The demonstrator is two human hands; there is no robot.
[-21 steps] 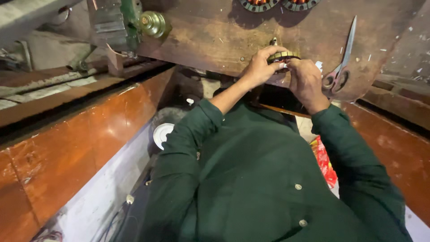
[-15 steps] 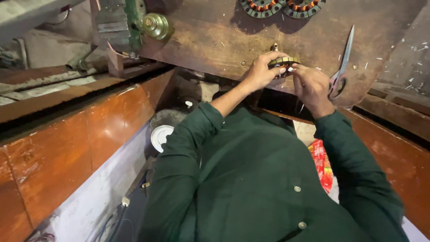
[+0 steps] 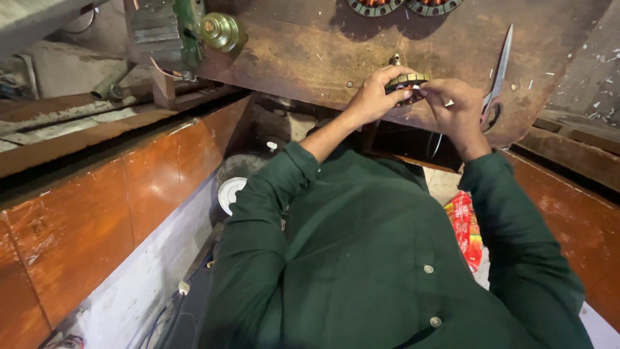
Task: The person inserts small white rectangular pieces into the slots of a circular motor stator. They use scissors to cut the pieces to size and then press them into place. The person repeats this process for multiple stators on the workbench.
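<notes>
Both hands [image 3: 413, 97] grip stator ring [image 3: 407, 83]; scissors [image 3: 496, 81] just rt, on workbench [image 3: 303, 52].

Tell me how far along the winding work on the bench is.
Two wound rings with copper coils lie at the bench's far edge, seemingly finished. In hand: the left hand and right hand grip a small round stator. Its winding state is hidden. Scissors lie beside them, untouched.

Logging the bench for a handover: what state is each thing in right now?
Round wound part: held up between both hands.
Left hand: closed on the part.
Right hand: fingers pinching the part's edge.
Scissors: lying shut on the bench.
Red packet: lying below.
</notes>
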